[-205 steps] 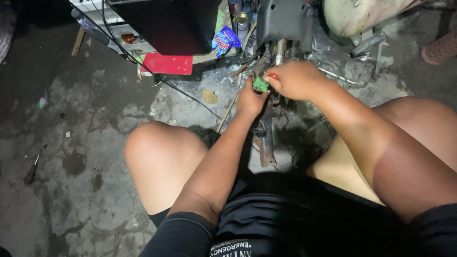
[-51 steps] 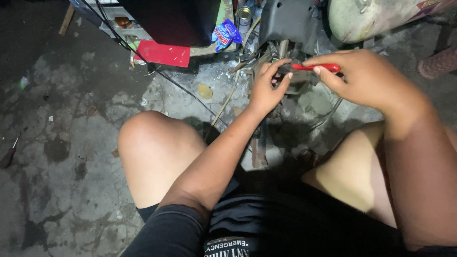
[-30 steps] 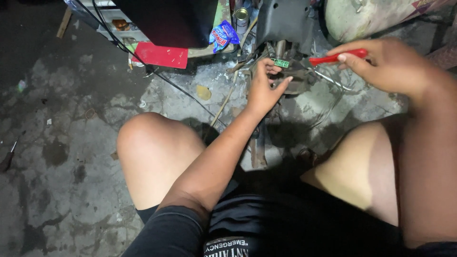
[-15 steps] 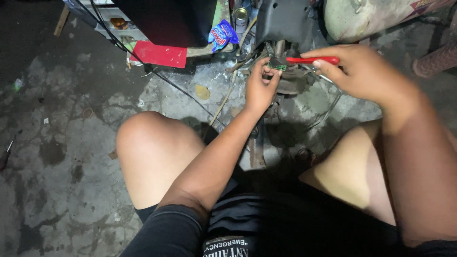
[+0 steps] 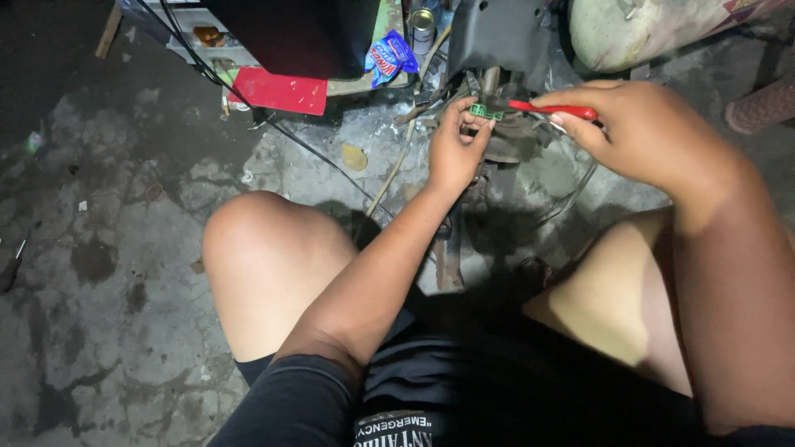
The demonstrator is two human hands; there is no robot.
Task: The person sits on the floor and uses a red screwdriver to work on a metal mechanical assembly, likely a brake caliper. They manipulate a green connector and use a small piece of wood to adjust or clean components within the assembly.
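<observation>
Green connector piece [image 5: 485, 111] pinched in left hand [image 5: 454, 151] fingertips, held just in front of greyish metal assy [image 5: 515, 139] on cracked concrete floor [image 5: 108, 273]. Right hand [image 5: 650, 132] closed around red-handled tool [image 5: 553, 108], tip at or v. near green piece; contact not clear. Tool's rear end hidden in fist. Dark housing [image 5: 501, 33] above cut off by frame top. Thin wires [image 5: 571, 186] loop under assy, partly lost in shadow. Red flat pc [image 5: 280, 91], blue wrapper [image 5: 389, 56], small can [image 5: 423, 20] beyond.
</observation>
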